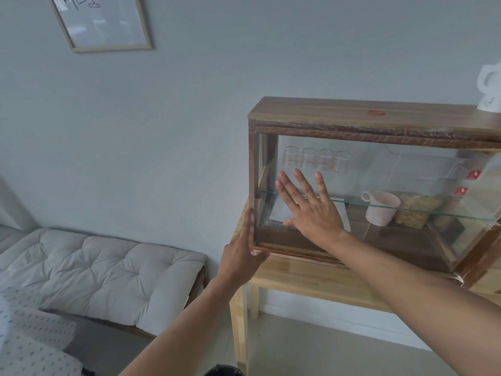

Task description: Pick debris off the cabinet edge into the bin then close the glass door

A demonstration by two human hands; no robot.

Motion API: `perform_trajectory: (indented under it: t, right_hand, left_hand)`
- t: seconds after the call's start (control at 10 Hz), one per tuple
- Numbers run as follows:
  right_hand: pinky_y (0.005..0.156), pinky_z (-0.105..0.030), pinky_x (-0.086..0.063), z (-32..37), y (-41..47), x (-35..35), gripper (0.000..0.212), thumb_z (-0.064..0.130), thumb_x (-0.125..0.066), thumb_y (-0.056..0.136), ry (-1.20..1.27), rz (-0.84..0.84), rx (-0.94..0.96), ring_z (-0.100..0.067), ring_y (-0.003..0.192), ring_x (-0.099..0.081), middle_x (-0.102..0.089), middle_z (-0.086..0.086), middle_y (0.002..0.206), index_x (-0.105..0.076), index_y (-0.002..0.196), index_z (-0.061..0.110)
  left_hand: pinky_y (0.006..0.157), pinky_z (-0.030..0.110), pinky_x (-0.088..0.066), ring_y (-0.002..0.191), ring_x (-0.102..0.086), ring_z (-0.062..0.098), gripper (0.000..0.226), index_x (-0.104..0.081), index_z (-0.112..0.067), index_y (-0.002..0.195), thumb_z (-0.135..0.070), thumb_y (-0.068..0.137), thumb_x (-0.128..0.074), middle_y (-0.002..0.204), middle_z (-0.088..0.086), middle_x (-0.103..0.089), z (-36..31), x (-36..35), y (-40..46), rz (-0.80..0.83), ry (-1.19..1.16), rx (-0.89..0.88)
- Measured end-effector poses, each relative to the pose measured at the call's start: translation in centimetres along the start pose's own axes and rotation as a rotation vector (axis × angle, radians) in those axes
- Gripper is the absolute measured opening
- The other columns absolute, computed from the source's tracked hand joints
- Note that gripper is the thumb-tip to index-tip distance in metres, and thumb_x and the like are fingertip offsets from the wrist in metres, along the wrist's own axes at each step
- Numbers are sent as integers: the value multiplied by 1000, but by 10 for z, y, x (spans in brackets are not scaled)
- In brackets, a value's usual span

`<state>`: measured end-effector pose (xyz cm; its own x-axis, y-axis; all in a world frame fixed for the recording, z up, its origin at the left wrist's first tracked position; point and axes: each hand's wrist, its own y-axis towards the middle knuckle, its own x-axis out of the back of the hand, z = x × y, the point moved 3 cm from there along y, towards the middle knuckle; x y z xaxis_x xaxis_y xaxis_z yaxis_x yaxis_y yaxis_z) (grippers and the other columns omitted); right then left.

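A wooden cabinet (352,115) with a glass door (379,169) stands on a light wooden table (311,283). My right hand (309,210) lies flat, fingers spread, against the left part of the glass. My left hand (241,256) rests on the cabinet's lower left corner, fingers up along the side post and thumb on the front bottom edge. A dark bin (225,370) shows only as a rim at the bottom edge of the view. No debris is visible on the cabinet edge.
Inside the cabinet are several glass beakers (315,158), a pink cup (381,211) and a jar of pale snacks (414,213). A white jug (489,88) stands on top. A cushioned bench (95,272) sits to the left, a framed picture (103,21) above.
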<state>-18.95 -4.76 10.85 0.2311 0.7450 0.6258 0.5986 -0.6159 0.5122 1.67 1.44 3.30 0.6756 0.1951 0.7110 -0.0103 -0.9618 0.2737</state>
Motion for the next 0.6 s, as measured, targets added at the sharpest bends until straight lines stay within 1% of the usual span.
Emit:
perform_trajectory:
  t: [0.2, 0.3, 0.4, 0.5, 0.6]
  right_hand:
    - [128, -64, 13, 0, 0, 1, 122, 70, -64, 89, 3, 6, 3, -37, 164, 8, 10, -9, 180, 6, 170, 12]
    - [128, -64, 10, 0, 1, 3, 124, 71, -64, 88, 2, 12, -1, -37, 164, 9, 10, -10, 179, 8, 170, 12]
    - [129, -66, 4, 2, 0, 10, 121, 67, -65, 90, 25, 40, 3, -38, 164, 10, 13, -10, 179, 8, 170, 11]
    - [129, -68, -1, 0, -3, 24, 112, 60, -66, 94, 67, 52, 17, -38, 165, 9, 11, -12, 179, 0, 170, 10]
    - [129, -67, -8, -6, -14, 41, 97, 48, -66, 99, 142, 65, 6, -38, 165, 2, 2, -15, 179, -12, 170, 10]
  left_hand:
    - [103, 52, -53, 137, -59, 34, 134, 24, -56, 159, -38, 85, -86, 160, -4, -53, 0, 0, -1, 6, 11, 15]
    - [103, 52, -54, 137, -59, 34, 134, 26, -53, 160, -38, 86, -85, 161, -3, -52, 0, 0, 1, 29, 34, 14]
    - [101, 52, -53, 140, -54, 33, 131, 26, -46, 162, -40, 88, -82, 168, -2, -42, -7, 5, -1, 52, 127, -6]
    - [112, 63, -42, 157, -31, 35, 124, 22, -38, 164, -44, 92, -78, 179, 4, -10, -13, 8, -3, 75, 227, 19]
    - [121, 63, -29, 162, -11, 37, 117, 18, -32, 166, -47, 95, -73, 178, 8, 8, -26, 15, -6, 69, 284, 46]
